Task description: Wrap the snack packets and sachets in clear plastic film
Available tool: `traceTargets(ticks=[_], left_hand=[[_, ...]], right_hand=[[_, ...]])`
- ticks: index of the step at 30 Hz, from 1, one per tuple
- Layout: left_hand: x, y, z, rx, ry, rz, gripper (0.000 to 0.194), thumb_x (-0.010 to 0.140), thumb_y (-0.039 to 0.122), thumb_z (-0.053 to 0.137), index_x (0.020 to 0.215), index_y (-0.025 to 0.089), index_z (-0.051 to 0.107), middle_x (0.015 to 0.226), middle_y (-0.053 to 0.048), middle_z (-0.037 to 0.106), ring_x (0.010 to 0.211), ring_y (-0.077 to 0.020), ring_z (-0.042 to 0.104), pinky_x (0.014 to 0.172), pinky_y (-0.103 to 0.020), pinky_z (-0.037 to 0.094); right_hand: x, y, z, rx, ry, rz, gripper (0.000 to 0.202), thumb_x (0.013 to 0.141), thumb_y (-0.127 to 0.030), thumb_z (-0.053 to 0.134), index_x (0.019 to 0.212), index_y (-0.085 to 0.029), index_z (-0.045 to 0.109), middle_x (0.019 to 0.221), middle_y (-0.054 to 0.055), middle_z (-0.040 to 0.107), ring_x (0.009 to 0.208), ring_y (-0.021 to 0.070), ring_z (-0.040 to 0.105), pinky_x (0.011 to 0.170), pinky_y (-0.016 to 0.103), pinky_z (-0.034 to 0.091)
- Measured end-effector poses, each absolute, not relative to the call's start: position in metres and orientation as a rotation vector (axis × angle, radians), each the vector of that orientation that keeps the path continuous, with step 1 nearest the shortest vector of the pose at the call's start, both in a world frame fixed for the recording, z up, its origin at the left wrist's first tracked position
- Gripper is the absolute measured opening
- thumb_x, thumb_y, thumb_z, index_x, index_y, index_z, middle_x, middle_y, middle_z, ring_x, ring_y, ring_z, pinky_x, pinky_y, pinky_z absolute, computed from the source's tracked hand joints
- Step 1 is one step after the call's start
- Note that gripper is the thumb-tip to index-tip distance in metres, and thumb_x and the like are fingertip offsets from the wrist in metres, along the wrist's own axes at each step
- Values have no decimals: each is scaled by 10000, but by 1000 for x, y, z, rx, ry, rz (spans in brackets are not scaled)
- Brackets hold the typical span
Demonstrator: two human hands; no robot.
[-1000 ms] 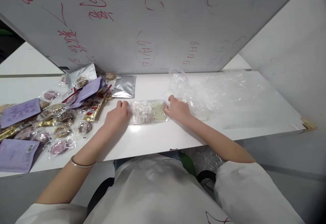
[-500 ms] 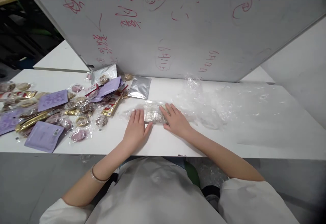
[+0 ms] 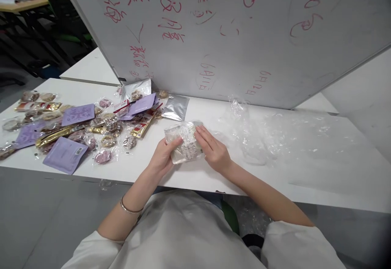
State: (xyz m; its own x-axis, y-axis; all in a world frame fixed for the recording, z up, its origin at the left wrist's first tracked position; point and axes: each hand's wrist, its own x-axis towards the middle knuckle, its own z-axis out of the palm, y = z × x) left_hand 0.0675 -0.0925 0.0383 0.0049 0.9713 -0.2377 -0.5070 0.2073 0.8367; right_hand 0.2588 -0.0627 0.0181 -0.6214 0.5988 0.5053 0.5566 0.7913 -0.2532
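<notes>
My left hand [image 3: 161, 157] grips a clear rectangular plastic packet [image 3: 187, 147]; unclear whether right hand [image 3: 217, 154] grips; slickness could drop it onto the white worktop [image 3: 189, 176]

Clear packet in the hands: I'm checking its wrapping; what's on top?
On the packet lie the thumb of the left hand and the fingers of the right hand; the surface beneath them is hidden.

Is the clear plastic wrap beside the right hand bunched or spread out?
Both: the clear plastic wrap lies bunched and creased nearest the right hand, but spread flatter over the table farther right.
</notes>
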Motion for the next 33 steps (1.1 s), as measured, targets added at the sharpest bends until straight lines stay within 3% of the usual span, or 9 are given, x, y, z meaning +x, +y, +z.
traceTargets(ticks=[4,6,8,12,17,24,29,31,33], left_hand=[[70,-97,41,546,899,1357,424,740,358,810,1097,158,700,1117,-99,737,1052,-280,690,954,-404,533],[73,-96,40,546,872,1349,407,744,359,811,1085,162,706,1118,-95,738,1053,-272,691,957,-392,531],[79,-94,38,566,829,1296,416,732,364,822,1074,155,710,1105,-102,740,1042,-273,694,942,-382,535],[92,-92,33,649,812,1226,434,732,379,826,1084,162,696,1069,-96,744,977,-255,705,878,-361,547],[107,-92,31,859,874,1172,406,761,397,799,1079,171,687,1017,-72,739,928,-234,691,798,-324,541],[138,-90,51,1363,958,1118,294,803,433,749,1001,221,698,1024,-59,673,976,-237,627,830,-336,512],[134,-89,54,1660,993,1193,300,968,383,533,1254,314,595,1246,-58,568,1202,-221,520,1013,-361,429],[122,-88,47,1615,1089,1203,280,986,384,495,1232,297,594,1248,-59,570,1182,-215,535,997,-350,436],[109,-85,38,1532,1226,1224,268,969,410,520,1180,275,617,1229,-59,588,1172,-225,543,988,-350,435]], right_hand=[[256,-75,33,-971,-2348,372,885,898,-247,507,1592,-308,-38,1664,52,-1,1513,345,-21,1175,700,101],[257,-77,36,-1065,-2185,637,920,893,-381,557,1590,-283,-35,1664,72,-43,1517,341,-8,1188,654,134],[259,-76,36,-1134,-1901,933,950,863,-474,609,1585,-237,37,1658,124,76,1510,327,151,1181,569,273],[268,-72,33,-1060,-1391,1571,803,709,-502,781,1386,-210,464,1391,144,573,1249,323,575,1000,469,517],[294,-82,34,-875,-1053,1954,610,622,-502,848,1129,-207,679,1088,91,733,1033,293,688,856,409,577],[337,-119,47,-955,-1060,1686,497,628,-353,881,1088,-249,723,1058,63,746,996,273,704,882,432,570],[429,-101,57,-1274,-553,723,390,630,-369,865,942,-205,698,987,38,740,924,220,714,816,360,601],[480,-83,60,-1230,-357,286,385,710,-380,787,1032,-222,645,1125,34,697,1073,208,673,886,352,581],[529,-63,63,-1318,-229,177,198,837,-332,596,1013,-243,593,1152,32,663,1093,188,661,841,333,591]])
